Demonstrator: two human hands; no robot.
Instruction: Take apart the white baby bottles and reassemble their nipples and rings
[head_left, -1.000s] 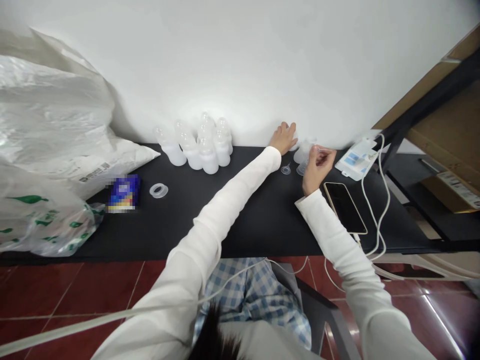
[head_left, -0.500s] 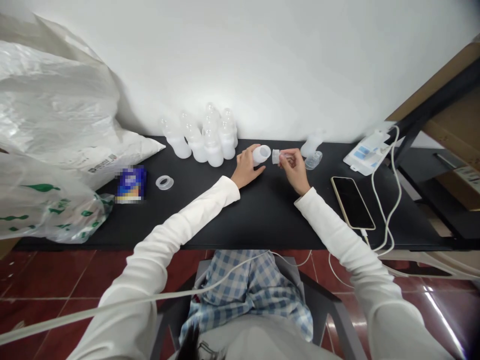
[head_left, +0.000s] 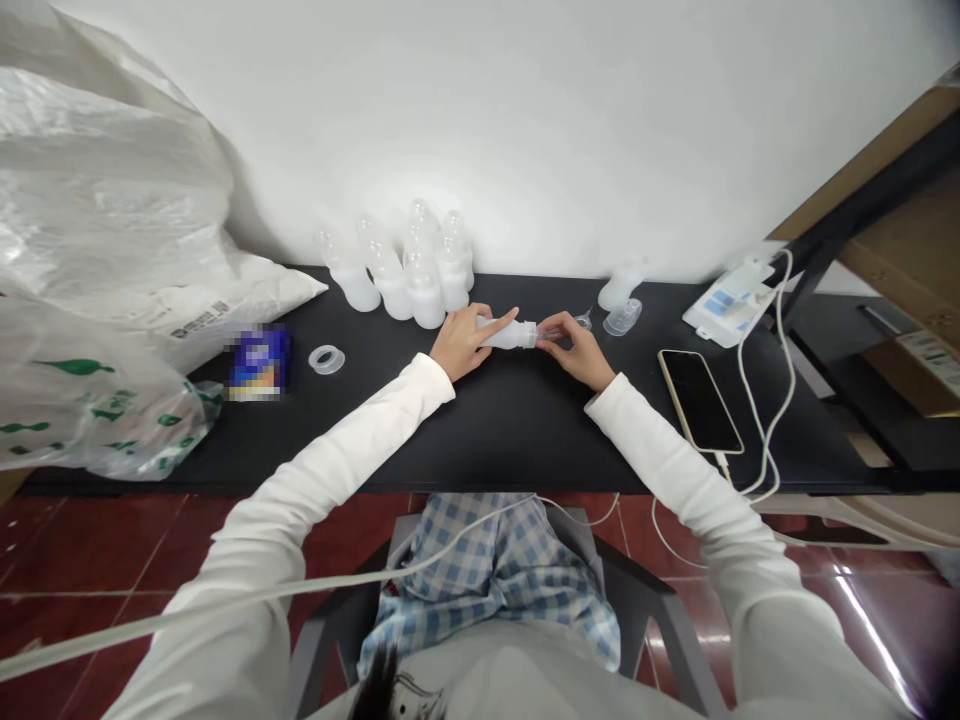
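Observation:
My left hand (head_left: 461, 343) is wrapped round a white baby bottle (head_left: 506, 334), which lies on its side with its mouth to the right. At that mouth sits a translucent ridged collar (head_left: 529, 335). My right hand (head_left: 579, 352) pinches a clear narrow part (head_left: 550, 334) just beyond the collar; whether this is a teat I cannot tell. Behind my right fingers shows a small clear piece (head_left: 583, 320). A clear dome cap (head_left: 622, 317) lies farther right, in front of a standing white bottle (head_left: 622, 284).
Several white bottles with clear domes (head_left: 424, 290) stand behind my left hand. A translucent ring (head_left: 326, 360) and a blue packet (head_left: 259, 362) lie at left, beside plastic bags (head_left: 97, 390). At right are a phone (head_left: 701, 400), a white cable (head_left: 765, 440) and a white-blue package (head_left: 727, 303).
The bottle has swung from tilted toward me to lying level, and both hands have come down slightly nearer. The collar in my right hand has met the bottle's mouth.

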